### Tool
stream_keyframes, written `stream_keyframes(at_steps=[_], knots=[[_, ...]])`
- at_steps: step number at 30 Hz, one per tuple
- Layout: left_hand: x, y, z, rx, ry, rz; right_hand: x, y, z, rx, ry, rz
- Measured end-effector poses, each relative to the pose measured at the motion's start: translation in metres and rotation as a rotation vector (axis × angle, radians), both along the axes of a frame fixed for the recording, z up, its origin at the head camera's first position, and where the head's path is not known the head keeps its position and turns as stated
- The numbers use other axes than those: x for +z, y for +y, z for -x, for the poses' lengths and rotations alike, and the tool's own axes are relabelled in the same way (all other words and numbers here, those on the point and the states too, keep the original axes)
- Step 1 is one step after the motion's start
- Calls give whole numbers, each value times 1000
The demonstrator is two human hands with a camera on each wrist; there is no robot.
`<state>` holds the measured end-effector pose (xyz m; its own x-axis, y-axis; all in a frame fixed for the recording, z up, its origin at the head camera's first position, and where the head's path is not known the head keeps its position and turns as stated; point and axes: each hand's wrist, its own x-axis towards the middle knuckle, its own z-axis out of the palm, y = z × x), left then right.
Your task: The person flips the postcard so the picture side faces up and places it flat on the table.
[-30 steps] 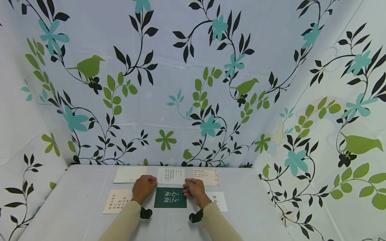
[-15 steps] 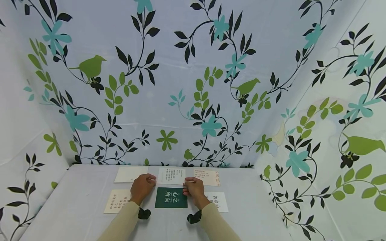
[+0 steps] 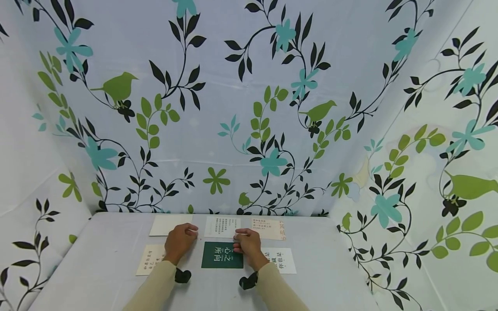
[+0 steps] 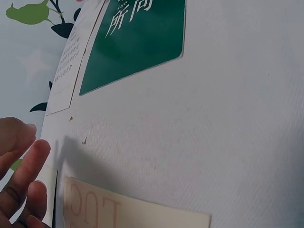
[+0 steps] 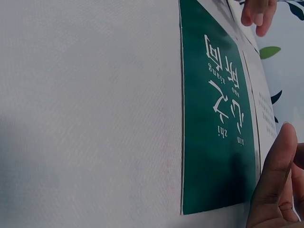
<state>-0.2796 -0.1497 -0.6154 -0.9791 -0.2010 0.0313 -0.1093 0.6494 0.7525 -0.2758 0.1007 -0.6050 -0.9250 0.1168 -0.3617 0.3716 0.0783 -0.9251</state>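
Note:
A dark green card with white characters lies flat on the table between my hands. My left hand is over the gap left of it, fingers loosely bent and holding nothing. In the left wrist view those fingertips are apart from the green card. My right hand overlaps the green card's right edge in the head view, its fingers loosely curved with nothing gripped. Behind the green card is a white card with lines of text. Both hands partly cover the cards beside them.
Around these lie a cream card at back left, a cream card with writing at front left, a card with orange print at back right and a white card at front right. Patterned cloth hangs behind the table.
My left hand has drawn left, away from the middle cards. The right hand has shifted slightly left, showing more of the front right card. The cards keep their arrangement.

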Motion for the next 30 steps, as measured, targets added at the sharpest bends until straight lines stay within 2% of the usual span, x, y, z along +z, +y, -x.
stream_keyframes(at_steps=[6, 15, 30], knots=[[-1, -7, -1, -2, 23, 10, 2, -3, -1, 15, 0, 3], [5, -12, -6, -1, 2, 13, -5, -10, 5, 11, -31, -18], [4, -22, -6, 3, 11, 19, -3, -16, -2, 35, -19, -5]])
